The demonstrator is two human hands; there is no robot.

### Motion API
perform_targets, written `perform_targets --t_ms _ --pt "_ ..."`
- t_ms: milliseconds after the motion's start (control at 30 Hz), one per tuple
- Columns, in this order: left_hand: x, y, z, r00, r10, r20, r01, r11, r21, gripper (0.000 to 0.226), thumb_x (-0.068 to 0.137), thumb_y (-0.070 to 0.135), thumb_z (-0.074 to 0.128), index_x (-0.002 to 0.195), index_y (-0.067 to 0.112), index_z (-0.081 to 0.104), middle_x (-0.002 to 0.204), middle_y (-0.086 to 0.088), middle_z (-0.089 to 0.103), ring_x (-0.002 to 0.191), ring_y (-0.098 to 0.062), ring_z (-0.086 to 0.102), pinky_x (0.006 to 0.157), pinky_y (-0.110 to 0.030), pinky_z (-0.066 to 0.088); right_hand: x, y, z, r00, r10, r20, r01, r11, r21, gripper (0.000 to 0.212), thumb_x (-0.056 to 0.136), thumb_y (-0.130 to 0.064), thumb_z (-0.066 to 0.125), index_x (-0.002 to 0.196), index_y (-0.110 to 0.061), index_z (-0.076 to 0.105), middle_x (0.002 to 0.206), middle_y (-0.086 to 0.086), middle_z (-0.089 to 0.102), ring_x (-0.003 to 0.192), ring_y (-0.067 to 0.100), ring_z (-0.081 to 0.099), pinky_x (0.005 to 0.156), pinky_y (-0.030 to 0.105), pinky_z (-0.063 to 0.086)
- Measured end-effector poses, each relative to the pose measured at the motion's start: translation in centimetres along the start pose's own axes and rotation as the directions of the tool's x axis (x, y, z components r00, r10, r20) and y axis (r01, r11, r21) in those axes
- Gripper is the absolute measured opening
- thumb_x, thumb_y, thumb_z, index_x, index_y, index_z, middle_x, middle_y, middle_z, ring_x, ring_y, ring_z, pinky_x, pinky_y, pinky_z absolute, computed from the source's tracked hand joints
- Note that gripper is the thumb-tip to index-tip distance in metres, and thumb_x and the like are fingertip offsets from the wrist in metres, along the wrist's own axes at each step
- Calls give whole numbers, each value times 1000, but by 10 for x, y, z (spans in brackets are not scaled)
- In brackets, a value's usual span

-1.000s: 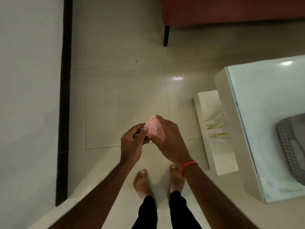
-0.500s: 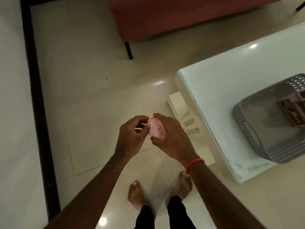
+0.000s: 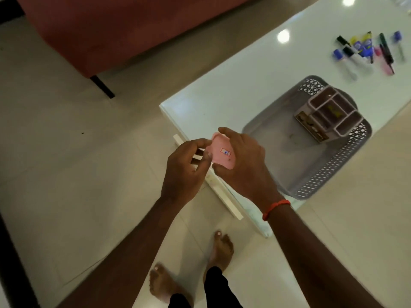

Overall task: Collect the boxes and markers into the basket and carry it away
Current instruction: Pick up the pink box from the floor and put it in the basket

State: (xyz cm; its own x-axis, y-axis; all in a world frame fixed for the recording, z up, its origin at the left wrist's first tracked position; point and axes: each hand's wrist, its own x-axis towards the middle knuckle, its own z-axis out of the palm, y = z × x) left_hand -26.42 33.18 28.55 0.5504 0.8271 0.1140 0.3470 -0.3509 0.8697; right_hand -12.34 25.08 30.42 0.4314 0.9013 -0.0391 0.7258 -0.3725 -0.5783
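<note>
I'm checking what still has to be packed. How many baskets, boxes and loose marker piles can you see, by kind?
Baskets: 1, the grey basket on the table
Boxes: 2, the divided box in the basket and the pink box in the hands
Marker piles: 1, the markers on the table, too blurred to count singly
Total: 4

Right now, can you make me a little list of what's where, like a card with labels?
place: white table on a tiled floor, red sofa behind
basket: grey basket on the table
in basket: divided organiser box
markers: loose markers on the table beyond the basket
right hand: right hand holds a small pink box
left hand: left hand with fingertips at the pink box's edge
pink box position: in the air, not yet in the basket
</note>
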Motion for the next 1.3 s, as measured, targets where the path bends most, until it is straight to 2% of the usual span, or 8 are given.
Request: perform_targets --t_ms 233,433,600,733,867,1033,1167,1300 --pt "35 36 75 985 47 168 -34 996 -79 22 94 20 68 115 16 68 111 11 67 95 -1 67 74 -16 57 9 76 -52 994 91 -56 -94 994 -47 74 78 -46 69 143 -27 40 124 2 52 114 22 43 94 32 38" --pt "51 36 117 895 146 423 -220 966 133 33 92 36 66 121 20 66 120 5 69 111 -10 57 92 -28 51 8 129 -65 975 219 22 -220 976 7 83 75 -38 80 145 -31 35 129 8 46 114 21 42 88 37 50" --pt "47 27 136 799 127 587 -325 913 245 39 90 42 65 121 19 67 121 3 70 114 -17 60 96 -38 50 -1 162 -50 942 318 103 -322 946 25 79 77 -34 80 144 -34 38 113 -1 35 111 20 40 93 39 52" --pt "39 20 142 790 109 603 -362 877 316 39 89 46 59 117 21 66 119 4 69 115 -18 58 97 -36 40 -11 175 -33 921 338 193 -353 935 46 67 80 -40 76 139 -38 44 113 -3 32 117 25 42 95 40 52" --pt "37 18 144 790 108 604 -373 866 334 36 91 47 57 115 22 66 117 5 68 117 -17 55 98 -38 39 -17 180 -27 928 312 203 -318 948 -3 57 79 -50 71 130 -38 48 117 2 42 111 19 40 86 33 49" --pt "38 15 141 783 113 611 -375 870 320 36 91 48 58 114 21 67 118 6 66 120 -14 52 98 -34 34 -27 181 -34 917 320 239 -290 945 -154 31 85 -37 66 115 -37 59 99 -1 57 97 24 56 75 29 44" --pt "34 15 137 786 129 605 -378 874 306 35 92 45 60 116 19 66 122 4 65 129 -16 48 102 -35 37 -30 169 -40 906 348 242 -317 935 -159 43 87 -37 65 127 -33 52 114 6 61 106 27 54 87 39 51" --pt "23 14 127 787 171 593 -422 850 315 35 92 40 62 120 19 67 134 -1 62 137 -20 45 106 -37 39 -35 150 -41 933 334 130 -296 923 -247 58 86 -45 66 138 -26 48 134 8 55 125 29 45 103 43 40"
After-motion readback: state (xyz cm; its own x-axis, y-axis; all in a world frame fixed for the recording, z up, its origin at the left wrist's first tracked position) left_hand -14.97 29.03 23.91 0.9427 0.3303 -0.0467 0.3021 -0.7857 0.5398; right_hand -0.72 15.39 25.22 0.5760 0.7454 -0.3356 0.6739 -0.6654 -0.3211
